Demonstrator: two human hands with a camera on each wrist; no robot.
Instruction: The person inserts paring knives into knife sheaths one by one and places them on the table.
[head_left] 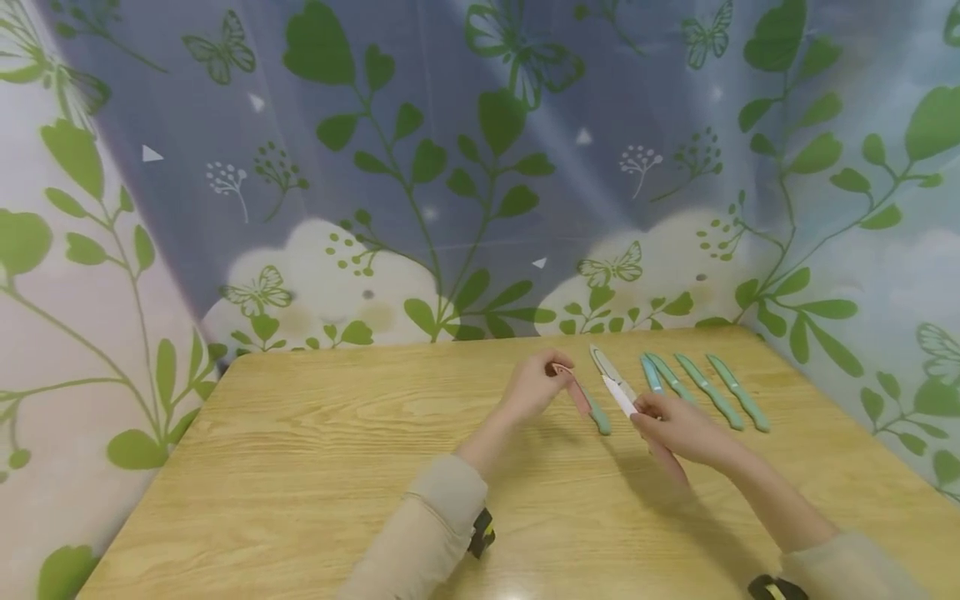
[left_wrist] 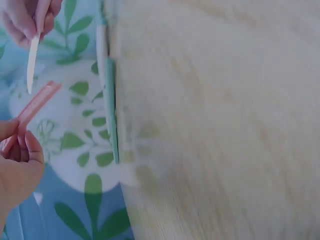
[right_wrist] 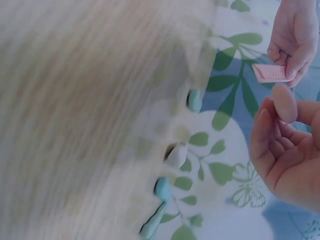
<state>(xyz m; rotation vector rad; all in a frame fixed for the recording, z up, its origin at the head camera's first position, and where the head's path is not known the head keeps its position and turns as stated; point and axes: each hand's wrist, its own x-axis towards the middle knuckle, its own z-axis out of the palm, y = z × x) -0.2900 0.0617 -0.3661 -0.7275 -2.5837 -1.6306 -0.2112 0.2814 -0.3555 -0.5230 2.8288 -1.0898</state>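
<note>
My left hand [head_left: 534, 385] pinches a pink blade sheath [head_left: 577, 395] by one end; its flat, open-ended shape also shows in the left wrist view. In my right hand [head_left: 693, 432] is a knife with a pink handle [head_left: 670, 464], and its bare white blade [head_left: 619, 395] points forward and left toward the sheath. Blade and sheath are apart. From the right wrist, the rounded handle end [right_wrist: 285, 102] hides most of the knife. Beyond the sheath a green-handled knife [head_left: 597, 419] lies on the table, partly covered by it in the head view.
A pale knife [head_left: 606, 362] lies just behind the white blade. To the right, several knives with green handles [head_left: 708, 392] and a blue piece [head_left: 651, 373] lie side by side on the wooden table [head_left: 315, 467]. A patterned curtain [head_left: 420, 167] hangs behind the table's back edge.
</note>
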